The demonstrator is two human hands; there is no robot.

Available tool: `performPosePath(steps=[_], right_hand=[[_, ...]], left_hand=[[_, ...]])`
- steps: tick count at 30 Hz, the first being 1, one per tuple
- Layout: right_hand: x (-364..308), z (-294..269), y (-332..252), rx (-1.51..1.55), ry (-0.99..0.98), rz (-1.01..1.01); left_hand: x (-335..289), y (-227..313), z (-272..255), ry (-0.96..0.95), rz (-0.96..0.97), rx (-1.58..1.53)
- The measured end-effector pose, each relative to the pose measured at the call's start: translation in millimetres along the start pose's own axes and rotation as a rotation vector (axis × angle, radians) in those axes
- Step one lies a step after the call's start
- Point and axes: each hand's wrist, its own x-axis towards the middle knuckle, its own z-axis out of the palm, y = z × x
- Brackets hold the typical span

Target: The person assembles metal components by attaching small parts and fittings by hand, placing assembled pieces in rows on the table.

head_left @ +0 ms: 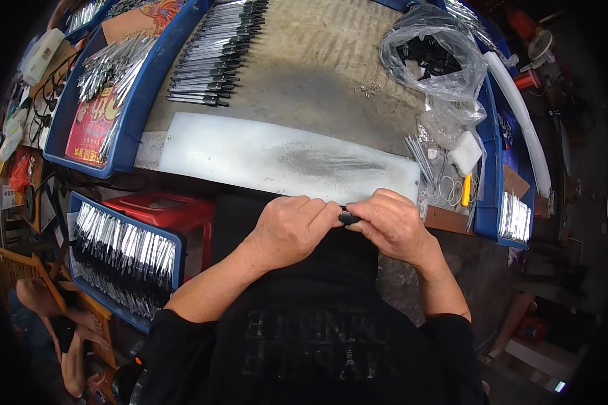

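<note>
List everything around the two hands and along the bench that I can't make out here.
Head view:
- Most of the small black piece: hidden by the fingers of the left hand and right hand.
- The far end of the pen row: cut off by the upper edge.
- The shapes of the scattered bits: too small.

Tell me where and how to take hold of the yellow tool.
Probably best held mid-length: the yellow tool looks slim and runs roughly near to far, so its long sides suit a pinch. Come from above, as a thin loop lies close on its left.
</note>
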Motion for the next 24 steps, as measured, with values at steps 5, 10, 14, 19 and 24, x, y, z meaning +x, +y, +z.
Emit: performPosePath(steps=[5,10,14,19,24], right_hand=[[0.3,1.4,-2.3,-0.034,0.021,0.037],[-3.7,6.4,-0.4,-0.025,0.013,-0.029],[-6.4,7.2,-3.4,-0.037,-0.007,-0.014],[-4.8,5.6,-8.0,-0.067,-0.068,-0.016],[-5.9,6.7,-1.1,0.041,-0.009,0.000]], left_hand=[[2.9,-0.9,-5.1,0.009,-0.018,-0.079],[-0.4,3.9,-5.7,0.001,0.000,-0.069],[-3.3,4.8,-1.4,0.008,0.015,-0.068],[-5.5,6.4,-0.5,-0.027,0.019,-0.074],[-0.6,6.5,-3.7,-0.031,0.023,-0.071]])
